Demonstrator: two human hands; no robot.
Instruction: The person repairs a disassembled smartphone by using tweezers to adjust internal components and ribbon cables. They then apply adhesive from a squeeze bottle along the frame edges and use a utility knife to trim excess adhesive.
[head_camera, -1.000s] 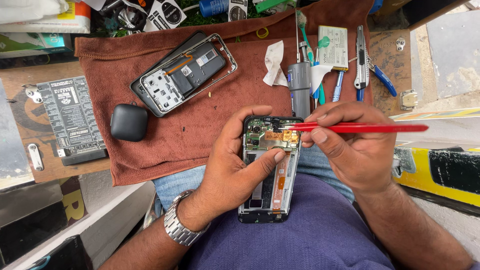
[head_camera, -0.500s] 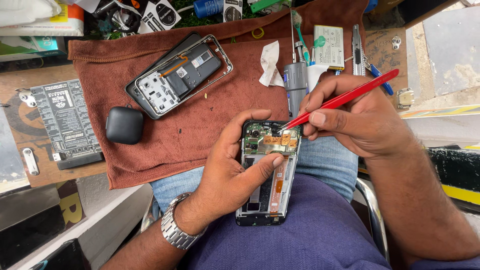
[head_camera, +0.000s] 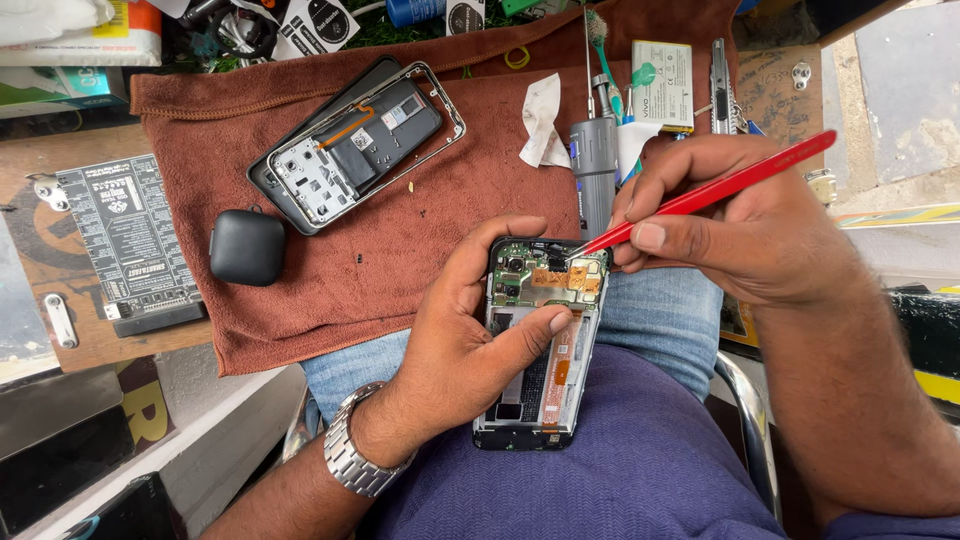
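Brown towel (head_camera: 400, 250) covers the tabletop, with a phone frame (head_camera: 355, 140), black case (head_camera: 247, 247) and grey driver (head_camera: 594, 170) on it. Left hand (head_camera: 470, 340) grips the opened phone (head_camera: 540, 340) over the lap, thumb across the board. Right hand (head_camera: 740, 225) pinches a red tool (head_camera: 710, 192), tip on the phone's top edge. Versus 0.5 s ago: tool angle is a bit flatter, tip stays put.

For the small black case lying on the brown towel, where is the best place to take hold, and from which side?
Take the small black case from above, fingers on its left and right sides. It lies flat on the brown towel, rounded and squarish, with bare cloth all around, so both sides look reachable.
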